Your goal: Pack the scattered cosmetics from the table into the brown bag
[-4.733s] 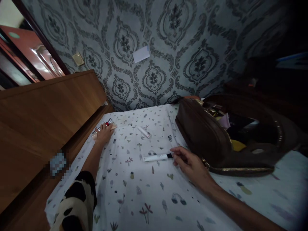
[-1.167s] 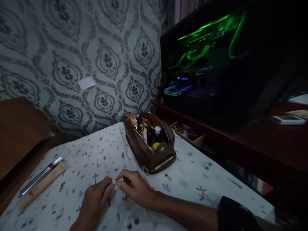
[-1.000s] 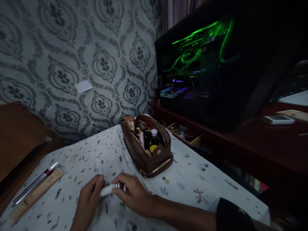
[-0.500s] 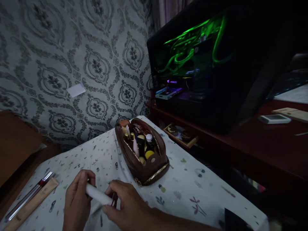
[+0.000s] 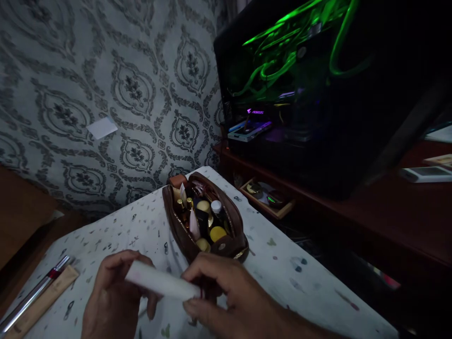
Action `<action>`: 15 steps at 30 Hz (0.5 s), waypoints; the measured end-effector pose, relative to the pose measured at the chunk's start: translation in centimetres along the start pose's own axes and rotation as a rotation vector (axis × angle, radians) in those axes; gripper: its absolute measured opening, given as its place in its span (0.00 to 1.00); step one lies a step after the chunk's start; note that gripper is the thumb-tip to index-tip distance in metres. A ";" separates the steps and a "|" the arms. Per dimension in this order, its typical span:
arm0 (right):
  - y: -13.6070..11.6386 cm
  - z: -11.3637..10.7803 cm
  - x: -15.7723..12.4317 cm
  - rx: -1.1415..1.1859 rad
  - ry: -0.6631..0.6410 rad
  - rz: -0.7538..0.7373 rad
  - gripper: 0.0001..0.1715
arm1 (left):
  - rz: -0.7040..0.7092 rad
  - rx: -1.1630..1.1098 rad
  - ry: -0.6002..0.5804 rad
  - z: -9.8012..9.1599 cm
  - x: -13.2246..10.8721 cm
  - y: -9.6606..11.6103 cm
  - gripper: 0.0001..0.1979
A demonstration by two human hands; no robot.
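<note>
A slim white tube [image 5: 158, 281] with a dark red band at one end is in the air over the cloth. My right hand [image 5: 229, 296] pinches it by the banded end. Just behind the tube's other end is my left hand [image 5: 113, 292], its fingers loosely bent and apart; whether they touch the tube is hard to see. Beyond both hands stands an unzipped brown cosmetic bag [image 5: 176, 235]. Inside are several items, including a white-capped bottle [image 5: 216, 207], a yellow round lid [image 5: 218, 234] and a pale pink tube [image 5: 194, 224].
A silver tube with a red band [image 5: 33, 295] and a beige tube [image 5: 47, 301] lie on the patterned tablecloth [image 5: 116, 230] at left. A small wooden tray [image 5: 278, 212] sits beyond the bag, beside the dark red desk [image 5: 353, 221] with a green-lit computer case [image 5: 282, 70].
My right hand has moved right and up with the white tube, over the bag's near end. The tube's left end has come out of my left fingers, which have spread. The view has shifted slightly.
</note>
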State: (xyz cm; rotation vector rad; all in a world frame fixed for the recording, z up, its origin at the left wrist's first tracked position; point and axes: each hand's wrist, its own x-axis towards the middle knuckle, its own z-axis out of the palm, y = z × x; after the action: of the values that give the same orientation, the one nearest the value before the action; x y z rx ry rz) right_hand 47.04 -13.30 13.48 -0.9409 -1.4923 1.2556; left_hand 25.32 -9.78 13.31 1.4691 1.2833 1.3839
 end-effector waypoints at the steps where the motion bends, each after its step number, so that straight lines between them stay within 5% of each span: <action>1: -0.5 -0.9 0.0 0.043 0.016 0.014 0.06 | 0.019 -0.032 -0.016 0.4 -0.2 -0.1 0.29; 5: -1.7 -5.0 1.2 0.177 0.121 -0.010 0.14 | 0.067 0.052 0.042 1.6 -1.2 -0.8 0.19; 8: -1.9 -8.0 3.4 0.047 0.225 -0.049 0.14 | 0.020 0.193 0.080 1.1 -1.3 -2.3 0.21; 15: -1.8 -10.8 9.1 -0.790 0.345 -0.015 0.07 | -0.088 0.280 0.122 -1.7 -0.5 -7.1 0.21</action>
State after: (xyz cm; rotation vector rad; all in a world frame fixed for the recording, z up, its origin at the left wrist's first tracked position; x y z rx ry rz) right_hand 55.03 -2.19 17.21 -1.5533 -1.7165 0.4198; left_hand 22.45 -8.83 6.60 1.5074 1.6535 1.2917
